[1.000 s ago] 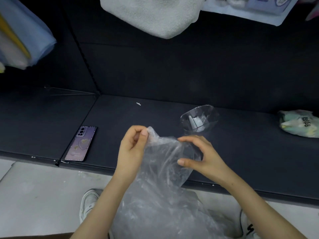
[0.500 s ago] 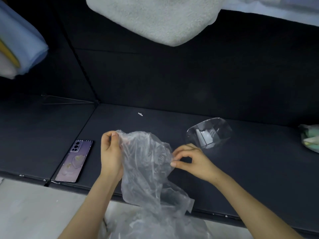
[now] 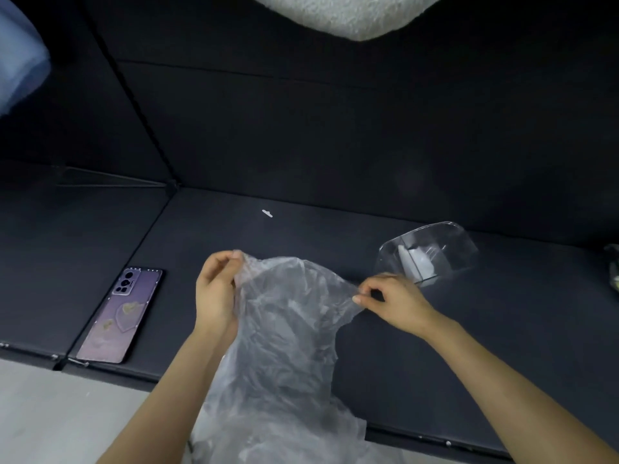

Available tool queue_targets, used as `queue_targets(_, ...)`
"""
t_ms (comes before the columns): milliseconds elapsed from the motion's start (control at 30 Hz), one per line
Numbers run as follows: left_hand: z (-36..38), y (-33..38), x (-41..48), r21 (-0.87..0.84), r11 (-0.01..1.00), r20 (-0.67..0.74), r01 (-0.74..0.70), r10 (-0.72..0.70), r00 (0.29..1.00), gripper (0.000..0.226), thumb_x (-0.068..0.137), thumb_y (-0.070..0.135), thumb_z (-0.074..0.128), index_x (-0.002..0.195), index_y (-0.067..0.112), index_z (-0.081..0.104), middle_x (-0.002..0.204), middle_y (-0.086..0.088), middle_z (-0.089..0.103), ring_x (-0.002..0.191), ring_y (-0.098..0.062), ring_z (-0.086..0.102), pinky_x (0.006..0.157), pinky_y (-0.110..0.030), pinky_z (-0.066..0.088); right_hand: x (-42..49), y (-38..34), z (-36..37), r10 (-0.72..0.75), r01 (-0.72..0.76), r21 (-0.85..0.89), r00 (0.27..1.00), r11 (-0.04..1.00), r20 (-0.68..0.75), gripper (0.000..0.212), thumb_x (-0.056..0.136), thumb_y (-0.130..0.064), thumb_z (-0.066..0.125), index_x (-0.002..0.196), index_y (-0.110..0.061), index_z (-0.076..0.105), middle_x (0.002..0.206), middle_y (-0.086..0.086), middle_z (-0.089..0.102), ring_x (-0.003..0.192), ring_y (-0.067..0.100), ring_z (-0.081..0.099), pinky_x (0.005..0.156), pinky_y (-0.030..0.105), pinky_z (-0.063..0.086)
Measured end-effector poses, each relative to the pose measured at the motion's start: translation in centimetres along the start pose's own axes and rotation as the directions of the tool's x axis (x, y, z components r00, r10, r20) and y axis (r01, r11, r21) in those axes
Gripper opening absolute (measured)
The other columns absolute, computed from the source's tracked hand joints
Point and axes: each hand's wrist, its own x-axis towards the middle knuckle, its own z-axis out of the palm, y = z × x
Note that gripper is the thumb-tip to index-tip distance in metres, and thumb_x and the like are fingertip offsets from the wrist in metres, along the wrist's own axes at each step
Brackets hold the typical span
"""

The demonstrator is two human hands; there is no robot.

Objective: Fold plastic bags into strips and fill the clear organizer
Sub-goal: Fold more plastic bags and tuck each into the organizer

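A crumpled clear plastic bag (image 3: 288, 323) hangs between my hands above the dark shelf (image 3: 435, 346), its lower end trailing over the front edge. My left hand (image 3: 216, 293) pinches the bag's top left corner. My right hand (image 3: 392, 301) pinches the top right corner between thumb and fingertips, and the top edge is stretched between them. The clear organizer (image 3: 430, 251) lies tipped on the shelf just beyond my right hand, with something white and folded inside it.
A purple phone (image 3: 120, 314) lies face down near the shelf's front left. A small white scrap (image 3: 267, 213) sits farther back. A white fluffy cloth (image 3: 351, 15) hangs overhead, blue fabric (image 3: 20, 61) at the upper left, a pale packet (image 3: 613, 269) at the right edge.
My hands have drawn apart, spreading the bag's top edge wider. The bag has been lifted further onto the shelf.
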Motion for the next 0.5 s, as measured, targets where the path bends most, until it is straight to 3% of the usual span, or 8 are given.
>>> queue_targets(67,0.4,-0.1,0.1,-0.030,0.999,-0.004,0.013,-0.013,1.000,0.024,0.093,0.009,0.061,0.072,0.021,0.066,0.085,-0.001,0.064,0.077,-0.017,0.060,0.071,-0.030,0.051,0.2,0.8,-0.8,0.034,-0.035,-0.075,0.999,0.997,-0.008,0.025,0.092,-0.044,0.057,0.082,-0.021,0.063,0.093,-0.006,0.067,0.095,0.014,0.057,0.086,0.030,0.044)
queue_targets(133,0.8,0.0,-0.1,-0.060,0.998,-0.009,0.009,-0.009,1.000,0.019,0.093,0.010,0.061,0.076,0.018,0.064,0.085,0.000,0.064,0.076,-0.014,0.061,0.069,-0.026,0.053,0.0,1.4,-1.8,0.074,-0.076,-0.030,0.995,0.997,-0.062,0.021,0.090,-0.041,0.061,0.076,-0.025,0.060,0.095,-0.006,0.068,0.098,0.014,0.057,0.087,0.032,0.044)
queue_targets(333,0.3,0.9,-0.5,-0.256,0.967,-0.054,0.010,-0.024,0.998,0.015,0.094,0.009,0.058,0.081,0.016,0.060,0.081,0.003,0.065,0.071,-0.008,0.065,0.065,-0.021,0.055,-3.3,0.2,-4.2,0.129,-0.059,0.440,0.983,0.896,-0.132,0.015,0.075,-0.027,0.079,0.068,-0.019,0.068,0.086,-0.013,0.069,0.099,0.011,0.057,0.091,0.026,0.043)
queue_targets(500,-0.4,1.5,-1.0,-0.211,0.976,-0.036,-0.050,0.043,0.998,0.017,0.096,0.008,0.055,0.082,0.015,0.060,0.080,0.004,0.063,0.070,-0.005,0.063,0.065,-0.019,0.053,-5.9,-2.4,-6.4,0.132,-0.087,0.695,0.991,0.714,-0.012,0.022,0.068,-0.026,0.073,0.071,-0.005,0.067,0.069,-0.003,0.065,0.071,0.007,0.059,0.072,0.017,0.047)
